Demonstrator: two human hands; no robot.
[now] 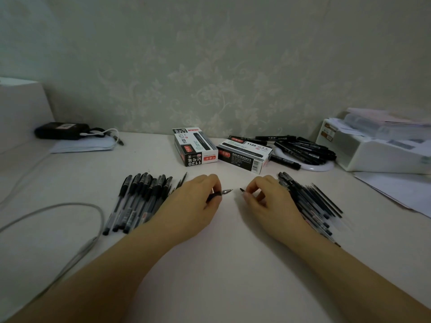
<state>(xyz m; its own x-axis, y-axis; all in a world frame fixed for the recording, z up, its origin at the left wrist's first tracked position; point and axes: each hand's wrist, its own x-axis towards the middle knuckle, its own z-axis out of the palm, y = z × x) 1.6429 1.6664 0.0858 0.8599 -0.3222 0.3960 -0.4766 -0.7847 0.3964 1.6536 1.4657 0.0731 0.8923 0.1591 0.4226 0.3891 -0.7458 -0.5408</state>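
My left hand [198, 197] grips a black pen [221, 193] whose bare metal tip points right. A short gap away, my right hand [265, 197] pinches a small black pen cap [242, 190] between thumb and fingers, its end facing the tip. Both hands rest low over the white table [221, 264]. Left of my left hand lies a pile of capped black pens [140, 197]. Right of my right hand lies another pile of pens and refills [312, 201], partly hidden under that hand.
Two black-and-white pen boxes [196, 148] [245, 155] sit behind the hands. Black markers [303, 148] lie on a white ring at back right, beside a white box [373, 148] and papers [396, 190]. A grey cable [58, 208] loops at left, near a black device [60, 131].
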